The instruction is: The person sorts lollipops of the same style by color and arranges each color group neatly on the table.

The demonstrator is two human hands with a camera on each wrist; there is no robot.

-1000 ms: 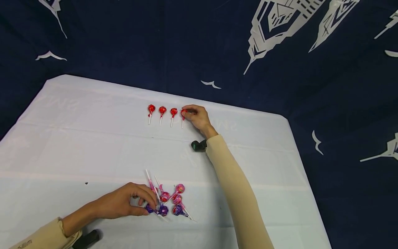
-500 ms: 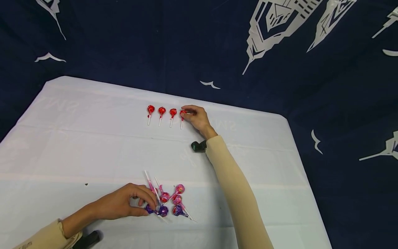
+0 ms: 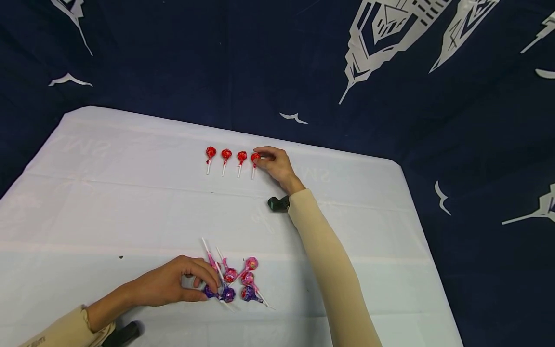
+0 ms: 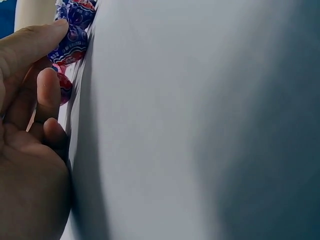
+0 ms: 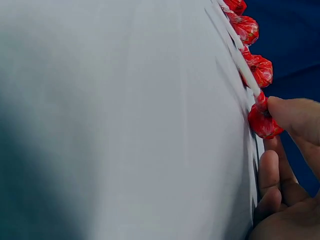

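In the head view, my right hand pinches the rightmost red lollipop of a row at the far side of the table. Up close in the right wrist view, the thumb presses on the red wrapper near the stick. Three more red lollipops lie to its left, sticks toward me. My left hand is at the near pile, thumb and index fingertip on a purple lollipop; its fingers partly cover the pile. Another purple lollipop and pink ones lie beside it.
A white cloth covers the table, with a dark blue patterned curtain behind its far edge. Black wrist devices show by the right sleeve and left sleeve. A small dark speck lies on the left.
The rightmost red lollipop has shifted slightly left under my right fingers, and more of its head shows. My left hand and the near pile look unchanged.
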